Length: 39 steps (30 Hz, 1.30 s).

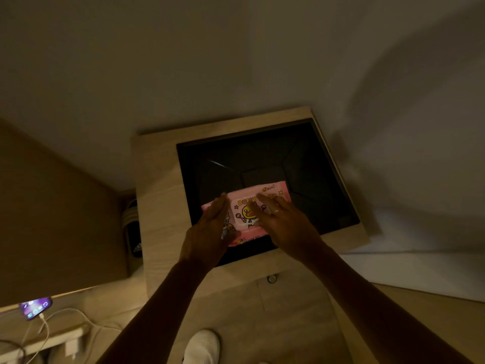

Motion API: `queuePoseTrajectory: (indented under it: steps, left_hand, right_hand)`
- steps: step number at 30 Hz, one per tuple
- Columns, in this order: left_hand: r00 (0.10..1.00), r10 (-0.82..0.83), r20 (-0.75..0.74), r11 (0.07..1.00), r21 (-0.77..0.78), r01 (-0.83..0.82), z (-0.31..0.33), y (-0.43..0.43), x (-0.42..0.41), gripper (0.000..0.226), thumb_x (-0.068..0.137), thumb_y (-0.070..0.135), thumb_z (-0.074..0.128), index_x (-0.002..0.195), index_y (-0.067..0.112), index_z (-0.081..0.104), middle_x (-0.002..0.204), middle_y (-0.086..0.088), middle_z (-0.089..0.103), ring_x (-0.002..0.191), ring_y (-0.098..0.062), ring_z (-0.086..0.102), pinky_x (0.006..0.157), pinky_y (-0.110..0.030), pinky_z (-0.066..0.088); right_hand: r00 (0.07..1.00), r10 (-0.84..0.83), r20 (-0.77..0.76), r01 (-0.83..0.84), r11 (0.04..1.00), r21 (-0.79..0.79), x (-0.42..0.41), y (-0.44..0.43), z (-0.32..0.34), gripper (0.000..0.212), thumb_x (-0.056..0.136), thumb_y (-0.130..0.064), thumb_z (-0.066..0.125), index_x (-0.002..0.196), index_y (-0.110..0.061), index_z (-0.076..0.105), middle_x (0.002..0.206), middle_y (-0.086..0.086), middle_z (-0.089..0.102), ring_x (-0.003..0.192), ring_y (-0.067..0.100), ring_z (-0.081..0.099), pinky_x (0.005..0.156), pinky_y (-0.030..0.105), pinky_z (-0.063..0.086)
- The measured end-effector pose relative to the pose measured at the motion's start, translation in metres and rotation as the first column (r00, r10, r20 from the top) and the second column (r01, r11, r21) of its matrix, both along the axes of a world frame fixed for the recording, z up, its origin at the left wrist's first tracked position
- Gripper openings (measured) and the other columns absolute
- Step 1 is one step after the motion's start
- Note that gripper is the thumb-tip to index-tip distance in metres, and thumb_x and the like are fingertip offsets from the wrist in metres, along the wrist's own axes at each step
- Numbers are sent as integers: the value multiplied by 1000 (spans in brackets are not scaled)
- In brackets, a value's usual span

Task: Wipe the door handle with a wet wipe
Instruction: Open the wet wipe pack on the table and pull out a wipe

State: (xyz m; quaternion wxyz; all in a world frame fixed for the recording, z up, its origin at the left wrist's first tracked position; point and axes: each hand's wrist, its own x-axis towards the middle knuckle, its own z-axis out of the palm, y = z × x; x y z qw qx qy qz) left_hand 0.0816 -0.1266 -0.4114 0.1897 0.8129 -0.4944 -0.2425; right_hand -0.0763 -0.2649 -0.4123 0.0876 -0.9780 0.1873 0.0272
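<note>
A pink pack of wet wipes (246, 206) with a yellow cartoon duck on its lid is held over the black tray (301, 164) on a low wooden cabinet (157, 195). My left hand (210, 232) grips the pack's left end, thumb beneath and fingers along the side. My right hand (283, 222) rests on the pack's right half, fingers spread, with a ring on one finger; its fingertips touch the lid area. No door handle is in view.
A small round knob (272, 279) sits on the cabinet front below the tray. Dark sandals (132, 232) stand left of the cabinet. A lit phone (35, 308) on a white cable lies at lower left. My white slipper (202, 346) is below.
</note>
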Motion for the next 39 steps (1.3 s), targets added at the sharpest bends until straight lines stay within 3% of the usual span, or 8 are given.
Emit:
queuePoseTrajectory:
  steps: [6, 9, 14, 19, 23, 29, 33, 39]
  left_hand:
    - [1000, 11, 6, 1000, -6, -11, 0, 0, -2, 85, 86, 38, 61, 150, 20, 8, 159, 4, 12, 139, -16, 33, 95, -31, 48]
    - [1000, 7, 12, 1000, -16, -7, 1, 0, -2, 84, 88, 39, 59, 150, 21, 6, 160, 4, 9, 140, -16, 31, 98, -32, 47]
    - [999, 27, -32, 998, -48, -28, 1, 3, -3, 84, 88, 49, 54, 151, 21, 6, 159, 2, 13, 140, -18, 31, 99, -37, 47]
    - [996, 80, -42, 991, -101, -84, 0, 7, -7, 86, 83, 48, 62, 149, 23, 13, 152, -3, 33, 131, -19, 46, 93, -36, 51]
    - [999, 40, 11, 991, -128, -38, -2, 10, -4, 86, 86, 50, 57, 151, 23, 8, 153, -5, 32, 126, -19, 51, 86, -32, 53]
    - [999, 44, 3, 984, -172, -43, -1, 9, -4, 77, 92, 47, 47, 151, 20, 6, 154, -6, 31, 120, -19, 56, 76, -22, 50]
    - [999, 25, 36, 980, -199, -17, -4, 11, -3, 77, 91, 51, 48, 151, 21, 9, 156, -5, 27, 123, -20, 54, 75, -26, 55]
    - [997, 83, 6, 974, -210, -80, 1, 6, -8, 85, 83, 54, 59, 149, 16, 21, 151, -8, 36, 120, -22, 57, 80, -29, 53]
  right_hand:
    - [990, -50, 135, 47, 999, 27, 8, 1, 10, 52, 75, -4, 73, 124, -11, 59, 125, 16, 61, 112, 37, 58, 81, 46, 55]
    - [979, -130, 159, 107, 983, 147, 21, -1, 21, 31, 88, -13, 59, 119, -15, 61, 122, 11, 61, 110, 29, 58, 81, 37, 54]
    - [807, -532, 255, 408, 816, 411, 42, -15, 21, 34, 95, -44, 47, 115, -20, 59, 116, 6, 55, 89, 13, 60, 68, 22, 51]
    - [654, -725, 216, 473, 615, 632, 47, -18, 21, 30, 88, -31, 65, 108, -15, 52, 86, -6, 61, 69, 0, 60, 54, 14, 48]
    - [679, -702, 213, 432, 617, 658, 40, -17, 12, 16, 90, -21, 64, 102, -14, 57, 95, 0, 67, 84, 11, 67, 62, 18, 54]
    - [705, -690, 163, 368, 553, 748, 32, -19, 10, 62, 76, -21, 77, 131, -12, 47, 103, 2, 68, 91, 11, 66, 77, 23, 54]
    - [709, -690, 143, 366, 534, 762, 34, -20, 6, 74, 70, -23, 81, 133, -14, 45, 104, 4, 69, 92, 14, 66, 81, 34, 56]
    - [718, -691, 86, 393, 503, 770, 38, -19, 11, 83, 66, -30, 85, 136, -16, 42, 106, 3, 66, 91, 11, 62, 71, 14, 46]
